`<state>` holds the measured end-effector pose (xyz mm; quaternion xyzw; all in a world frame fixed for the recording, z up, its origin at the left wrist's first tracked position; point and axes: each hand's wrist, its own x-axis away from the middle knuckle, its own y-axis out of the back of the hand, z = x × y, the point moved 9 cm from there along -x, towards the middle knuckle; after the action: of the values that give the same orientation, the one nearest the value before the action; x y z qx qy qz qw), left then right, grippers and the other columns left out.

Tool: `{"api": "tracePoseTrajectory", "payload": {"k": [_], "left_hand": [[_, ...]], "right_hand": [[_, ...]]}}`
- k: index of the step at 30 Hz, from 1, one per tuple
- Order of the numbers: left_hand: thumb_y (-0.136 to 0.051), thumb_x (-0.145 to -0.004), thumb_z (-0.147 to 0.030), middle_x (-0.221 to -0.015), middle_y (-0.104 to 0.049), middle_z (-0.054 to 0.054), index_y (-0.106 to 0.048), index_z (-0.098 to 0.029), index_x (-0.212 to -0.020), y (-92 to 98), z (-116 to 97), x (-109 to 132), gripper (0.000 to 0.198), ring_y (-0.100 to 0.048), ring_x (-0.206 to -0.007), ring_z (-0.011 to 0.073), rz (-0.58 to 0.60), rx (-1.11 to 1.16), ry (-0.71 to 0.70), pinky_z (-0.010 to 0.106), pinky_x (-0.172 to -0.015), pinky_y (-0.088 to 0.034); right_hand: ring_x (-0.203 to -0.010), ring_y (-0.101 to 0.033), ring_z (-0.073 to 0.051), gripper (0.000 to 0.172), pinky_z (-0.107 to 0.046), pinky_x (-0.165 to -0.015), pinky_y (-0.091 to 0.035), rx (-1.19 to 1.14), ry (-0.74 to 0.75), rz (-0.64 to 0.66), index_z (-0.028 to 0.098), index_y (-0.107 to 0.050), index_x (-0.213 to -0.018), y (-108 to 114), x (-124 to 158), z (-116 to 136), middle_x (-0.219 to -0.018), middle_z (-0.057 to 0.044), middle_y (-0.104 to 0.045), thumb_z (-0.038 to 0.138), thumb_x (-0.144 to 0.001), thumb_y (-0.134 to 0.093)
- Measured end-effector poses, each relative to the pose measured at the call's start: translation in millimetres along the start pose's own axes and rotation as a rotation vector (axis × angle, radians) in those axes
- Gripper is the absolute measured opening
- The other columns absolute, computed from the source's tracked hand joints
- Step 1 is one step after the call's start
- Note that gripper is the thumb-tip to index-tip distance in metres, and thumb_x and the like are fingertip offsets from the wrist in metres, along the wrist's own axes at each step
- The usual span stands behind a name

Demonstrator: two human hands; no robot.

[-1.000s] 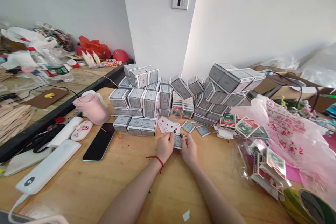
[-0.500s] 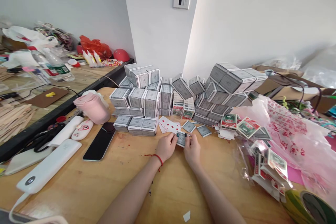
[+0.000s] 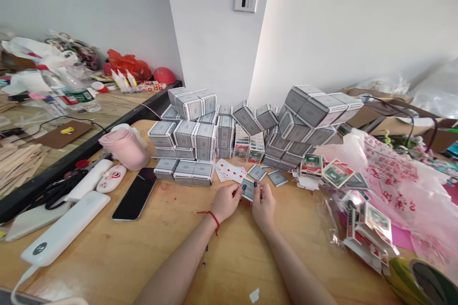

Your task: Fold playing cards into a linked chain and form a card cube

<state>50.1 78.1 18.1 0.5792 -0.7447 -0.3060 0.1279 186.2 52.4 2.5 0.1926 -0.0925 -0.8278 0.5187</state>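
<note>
Between my two hands is a playing card [image 3: 248, 190], its patterned grey-blue back facing up; whether more than one card is there I cannot tell. My left hand [image 3: 229, 201] pinches its left edge, and a red string bracelet circles that wrist. On the opposite edge, my right hand [image 3: 264, 204] grips it with thumb and fingers. Just beyond lie face-up diamond cards [image 3: 229, 171] and two face-down cards, one of them a loose card [image 3: 277, 178]. Behind them rise stacked blocks made of cards [image 3: 195, 133], with more card blocks [image 3: 307, 109] piled on the right.
On the left are a phone [image 3: 134, 194], a white power bank [image 3: 66, 228] with a cable, and a pink cup [image 3: 125, 149]. At right lie opened card boxes [image 3: 368, 233], a pink plastic bag [image 3: 397, 176] and a tape roll [image 3: 420, 281]. A paper scrap [image 3: 254, 295] lies in front.
Both hands and the card have shifted very slightly right and down. The grip at both edges stays, and the surrounding things look the same apart from a small camera shift.
</note>
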Motion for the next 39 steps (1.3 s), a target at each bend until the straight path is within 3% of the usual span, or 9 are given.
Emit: {"api": "tracePoseTrajectory", "payload": {"k": [4, 9, 12, 15, 20, 24, 30, 33, 39], "left_hand": [[-0.033, -0.087, -0.033, -0.063, -0.055, 0.003, -0.052, -0.018, -0.063, 4.4, -10, 2, 0.034, -0.05, -0.061, 0.0142, -0.033, -0.101, -0.081, 0.025, -0.059, -0.037], [-0.043, -0.083, -0.024, -0.097, -0.058, 0.008, -0.057, -0.02, -0.093, 18.1, -18, 1, 0.018, -0.05, -0.099, 0.0219, -0.192, -0.248, -0.204, 0.038, -0.085, -0.04], [-0.047, -0.081, -0.027, -0.122, -0.05, 0.011, -0.049, -0.018, -0.112, 15.5, -11, -3, 0.032, -0.039, -0.119, 0.0257, -0.221, -0.336, -0.198, 0.045, -0.096, -0.034], [-0.05, -0.08, -0.034, -0.124, -0.048, 0.014, -0.044, -0.016, -0.118, 11.5, -2, -5, 0.043, -0.038, -0.121, 0.0277, -0.216, -0.388, -0.148, 0.048, -0.099, -0.031], [-0.055, -0.076, -0.037, -0.117, -0.051, 0.013, -0.046, -0.018, -0.114, 11.2, -2, -5, 0.044, -0.042, -0.118, 0.0286, -0.228, -0.395, -0.155, 0.048, -0.096, -0.034], [-0.057, -0.073, -0.039, -0.125, -0.045, 0.017, -0.04, -0.016, -0.119, 11.5, 4, -5, 0.054, -0.039, -0.12, 0.0311, -0.248, -0.39, -0.109, 0.05, -0.096, -0.034], [-0.057, -0.073, -0.03, -0.125, -0.044, 0.012, -0.044, -0.019, -0.117, 8.8, -4, -4, 0.047, -0.043, -0.116, 0.0279, -0.168, -0.337, -0.148, 0.044, -0.095, -0.037], [-0.059, -0.07, -0.028, -0.129, -0.038, 0.011, -0.047, -0.021, -0.114, 11.3, -10, -2, 0.046, -0.042, -0.115, 0.0271, -0.146, -0.315, -0.156, 0.041, -0.094, -0.038], [-0.072, -0.055, -0.036, -0.117, -0.046, 0.01, -0.048, -0.02, -0.114, 12.2, -12, -4, 0.065, -0.042, -0.108, 0.0283, -0.106, -0.299, -0.166, 0.043, -0.093, -0.037]], "right_hand": [[-0.047, -0.044, -0.012, 0.031, -0.022, -0.044, -0.034, -0.062, 0.009, 0.011, 0.018, -0.054, -0.08, 5, -9, -7, -0.056, 0.001, -0.052, 0.045, -0.081, -0.041], [-0.063, -0.049, -0.018, 0.028, -0.028, -0.06, -0.039, 0.19, 0.105, -0.083, 0.016, -0.061, -0.074, 31, -29, -10, -0.063, -0.004, -0.055, 0.039, -0.078, -0.045], [-0.075, -0.048, -0.024, 0.023, -0.035, -0.069, -0.038, 0.393, 0.189, -0.203, 0.016, -0.062, -0.082, 44, -32, -4, -0.074, -0.009, -0.055, 0.033, -0.075, -0.046], [-0.087, -0.045, -0.028, 0.025, -0.041, -0.075, -0.037, 0.503, 0.273, -0.289, 0.015, -0.059, -0.091, 46, -27, 9, -0.091, -0.014, -0.053, 0.026, -0.073, -0.047], [-0.084, -0.047, -0.023, 0.017, -0.037, -0.075, -0.039, 0.381, 0.428, -0.115, 0.02, -0.055, -0.088, 16, -12, 32, -0.084, -0.007, -0.056, 0.019, -0.077, -0.042], [-0.083, -0.048, -0.021, 0.019, -0.035, -0.075, -0.04, 0.335, 0.426, 0.04, 0.021, -0.056, -0.091, -6, -6, 34, -0.088, -0.006, -0.06, 0.02, -0.078, -0.043], [-0.089, -0.047, -0.025, 0.036, -0.038, -0.076, -0.039, 0.395, 0.329, 0.114, 0.019, -0.054, -0.11, -13, -13, 19, -0.099, -0.008, -0.062, 0.032, -0.077, -0.05], [-0.088, -0.048, -0.025, 0.036, -0.037, -0.074, -0.039, 0.388, 0.299, 0.142, 0.02, -0.056, -0.108, -14, -15, 13, -0.094, -0.008, -0.065, 0.036, -0.076, -0.054], [-0.084, -0.049, -0.025, 0.039, -0.036, -0.073, -0.037, 0.392, 0.303, 0.182, 0.02, -0.061, -0.098, -13, -19, 11, -0.089, -0.007, -0.065, 0.039, -0.065, -0.066]]}}
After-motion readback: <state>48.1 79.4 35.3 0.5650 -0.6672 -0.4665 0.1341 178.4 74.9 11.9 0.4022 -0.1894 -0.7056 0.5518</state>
